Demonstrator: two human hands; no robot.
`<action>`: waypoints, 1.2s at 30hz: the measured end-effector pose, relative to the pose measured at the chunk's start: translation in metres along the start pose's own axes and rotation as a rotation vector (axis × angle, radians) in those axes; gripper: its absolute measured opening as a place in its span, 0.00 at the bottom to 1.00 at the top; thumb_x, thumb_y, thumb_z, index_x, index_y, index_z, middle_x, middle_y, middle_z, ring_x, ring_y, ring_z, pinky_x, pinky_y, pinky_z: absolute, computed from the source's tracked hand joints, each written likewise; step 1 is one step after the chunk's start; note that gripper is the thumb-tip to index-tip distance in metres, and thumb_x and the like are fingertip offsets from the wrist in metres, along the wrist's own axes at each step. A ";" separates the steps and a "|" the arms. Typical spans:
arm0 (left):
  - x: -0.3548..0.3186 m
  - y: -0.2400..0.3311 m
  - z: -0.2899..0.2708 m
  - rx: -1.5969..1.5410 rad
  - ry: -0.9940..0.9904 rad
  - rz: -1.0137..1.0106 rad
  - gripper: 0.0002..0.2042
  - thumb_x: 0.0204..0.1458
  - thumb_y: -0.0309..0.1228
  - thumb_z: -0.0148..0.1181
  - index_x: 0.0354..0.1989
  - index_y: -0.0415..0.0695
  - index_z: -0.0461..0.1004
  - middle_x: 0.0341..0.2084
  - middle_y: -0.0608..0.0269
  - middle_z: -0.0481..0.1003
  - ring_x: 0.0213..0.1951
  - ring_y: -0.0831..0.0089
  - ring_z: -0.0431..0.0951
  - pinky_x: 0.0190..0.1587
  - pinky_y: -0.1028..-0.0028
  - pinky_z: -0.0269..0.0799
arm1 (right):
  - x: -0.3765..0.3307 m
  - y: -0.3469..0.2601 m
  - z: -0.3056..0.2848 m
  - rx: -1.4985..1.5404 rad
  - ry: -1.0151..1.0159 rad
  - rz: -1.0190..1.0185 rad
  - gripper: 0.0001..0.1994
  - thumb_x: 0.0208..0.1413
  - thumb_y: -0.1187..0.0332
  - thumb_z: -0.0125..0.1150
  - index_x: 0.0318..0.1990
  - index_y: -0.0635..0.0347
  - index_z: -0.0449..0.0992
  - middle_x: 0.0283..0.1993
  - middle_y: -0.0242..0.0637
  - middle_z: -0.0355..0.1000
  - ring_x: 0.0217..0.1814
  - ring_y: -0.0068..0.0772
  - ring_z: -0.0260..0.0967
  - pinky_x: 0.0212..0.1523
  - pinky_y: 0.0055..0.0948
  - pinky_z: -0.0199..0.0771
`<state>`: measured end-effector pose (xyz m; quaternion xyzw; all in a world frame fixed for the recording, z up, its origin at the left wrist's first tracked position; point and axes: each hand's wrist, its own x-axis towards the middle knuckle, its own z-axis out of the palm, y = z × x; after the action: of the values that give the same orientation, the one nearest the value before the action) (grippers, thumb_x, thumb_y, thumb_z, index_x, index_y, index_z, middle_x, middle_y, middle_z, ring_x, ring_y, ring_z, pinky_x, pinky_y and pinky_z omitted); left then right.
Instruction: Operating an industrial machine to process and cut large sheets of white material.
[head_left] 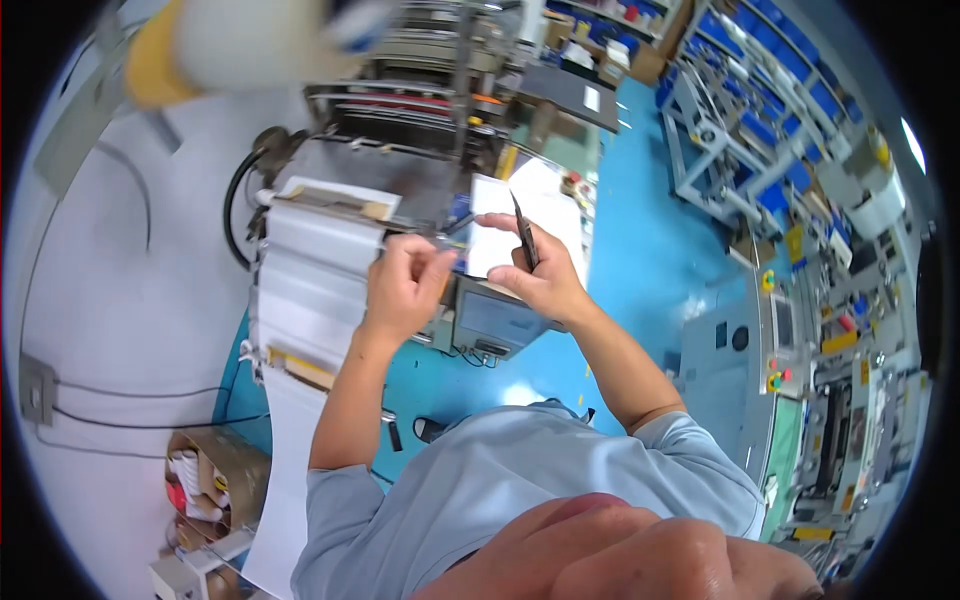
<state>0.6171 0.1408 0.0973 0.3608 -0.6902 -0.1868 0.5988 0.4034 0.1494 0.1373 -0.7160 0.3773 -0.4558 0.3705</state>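
Note:
My right hand holds a slim, dark, pointed tool, which looks like tweezers, with its tip pointing up and away from me. The index finger and thumb of that hand stretch out to the left, apart from each other. To its left, my left hand is closed with thumb and fingertips together; whether something small is pinched there I cannot make out. Beneath and beyond the right hand lie white sheets. White web material runs over rollers just left of my left hand.
Beyond my hands stands a machine with a metal frame. A grey screen unit sits below the right hand. A blurred white and yellow cylinder hangs at the upper left. A carton of rolls stands lower left; other machines line the right.

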 end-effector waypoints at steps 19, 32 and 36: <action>0.047 0.026 0.495 -0.593 -0.198 -0.541 0.10 0.64 0.27 0.59 0.42 0.39 0.63 0.33 0.56 0.77 0.30 0.78 0.78 0.32 0.77 0.77 | -0.158 0.247 -0.410 0.748 0.467 0.371 0.28 0.58 0.67 0.68 0.64 0.65 0.67 0.53 0.47 0.77 0.18 0.10 0.53 0.19 0.16 0.50; 0.238 -0.154 0.658 -0.500 -0.095 -0.512 0.08 0.63 0.24 0.58 0.38 0.39 0.64 0.35 0.53 0.80 0.35 0.76 0.82 0.36 0.76 0.80 | 0.107 0.390 -0.583 0.375 0.394 0.477 0.08 0.63 0.68 0.64 0.43 0.64 0.77 0.32 0.37 0.78 0.15 0.10 0.52 0.16 0.16 0.49; 0.280 -0.188 0.675 -0.421 0.061 -0.514 0.08 0.62 0.23 0.59 0.38 0.39 0.64 0.35 0.52 0.80 0.34 0.77 0.82 0.36 0.76 0.80 | 0.188 0.430 -0.608 0.304 0.322 0.432 0.09 0.63 0.66 0.65 0.43 0.64 0.78 0.31 0.37 0.79 0.17 0.11 0.55 0.17 0.16 0.51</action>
<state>0.0138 -0.3049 0.0178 0.3969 -0.5046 -0.4595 0.6138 -0.1941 -0.3184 0.0203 -0.4742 0.5024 -0.5252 0.4969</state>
